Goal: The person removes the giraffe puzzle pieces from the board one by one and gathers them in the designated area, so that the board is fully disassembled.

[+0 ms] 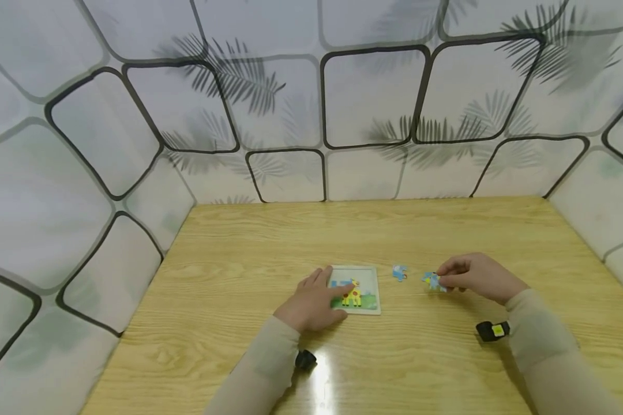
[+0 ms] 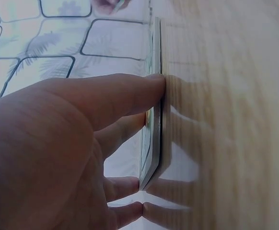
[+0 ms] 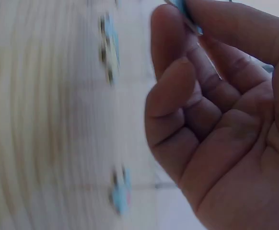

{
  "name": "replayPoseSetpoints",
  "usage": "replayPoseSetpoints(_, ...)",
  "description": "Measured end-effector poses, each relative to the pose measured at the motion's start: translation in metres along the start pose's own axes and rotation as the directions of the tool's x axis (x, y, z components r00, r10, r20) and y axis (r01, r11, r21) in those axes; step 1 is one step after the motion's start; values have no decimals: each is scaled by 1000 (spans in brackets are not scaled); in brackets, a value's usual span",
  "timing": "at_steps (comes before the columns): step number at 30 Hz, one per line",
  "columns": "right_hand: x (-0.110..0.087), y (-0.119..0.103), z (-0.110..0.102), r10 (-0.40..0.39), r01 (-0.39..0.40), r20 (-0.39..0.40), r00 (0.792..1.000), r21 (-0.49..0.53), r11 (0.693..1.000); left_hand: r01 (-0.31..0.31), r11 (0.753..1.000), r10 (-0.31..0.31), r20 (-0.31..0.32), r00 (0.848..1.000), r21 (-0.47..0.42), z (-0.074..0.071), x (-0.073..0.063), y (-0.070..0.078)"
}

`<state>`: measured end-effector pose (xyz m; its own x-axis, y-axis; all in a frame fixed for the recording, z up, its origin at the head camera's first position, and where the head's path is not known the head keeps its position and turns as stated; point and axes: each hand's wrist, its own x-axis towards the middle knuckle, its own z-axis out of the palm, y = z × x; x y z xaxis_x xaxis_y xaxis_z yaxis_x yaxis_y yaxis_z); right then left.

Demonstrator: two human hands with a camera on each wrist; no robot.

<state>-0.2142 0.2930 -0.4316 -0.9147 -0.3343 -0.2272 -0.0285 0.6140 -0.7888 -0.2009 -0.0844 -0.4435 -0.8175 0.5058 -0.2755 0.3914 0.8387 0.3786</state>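
Note:
My left hand rests spread over the left side of a small framed jigsaw puzzle lying flat on the table. Its index finger lies on the giraffe picture, and the thumb touches the near edge. In the left wrist view the thumb and other fingertips meet the frame's edge. To the right, my right hand pinches a blue puzzle piece between thumb and fingertips, just above the table. Another puzzle piece lies between the frame and that hand. The right wrist view shows two blurred pieces on the table.
The wooden table meets a patterned fabric wall at the back, with similar walls at both sides. Black wrist devices sit under the left wrist and beside the right wrist.

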Motion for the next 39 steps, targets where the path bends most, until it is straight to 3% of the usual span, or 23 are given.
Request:
replayPoseSetpoints(6, -21, 15, -18, 21, -18, 20, 1000, -138, 990, 0, 1000, 0, 0, 1000, -6, 3, -3, -5)
replayPoseSetpoints(15, -28, 27, -27, 73, -57, 50, 996, -274, 960, -18, 1000, 18, -10, 1000, 11, 0, -6, -7)
replayPoseSetpoints(20, -33, 28, -34, 104, -92, 43, 994, -231, 969, -13, 1000, 13, -9, 1000, 29, 0, -4, -3)
replayPoseSetpoints(26, -38, 27, -36, 112, -101, 39, 993, -216, 971, -54, 998, 54, -29, 998, 28, -2, 0, -3)
replayPoseSetpoints(33, -35, 14, -21, 106, -105, -15, 994, -300, 948, -43, 999, 43, -23, 999, 7, 2, 0, -9)
replayPoseSetpoints(39, -6, -19, 24, 24, -28, -17, 1000, -329, 944, -84, 996, 83, -50, 995, -6, 2, 2, -9)
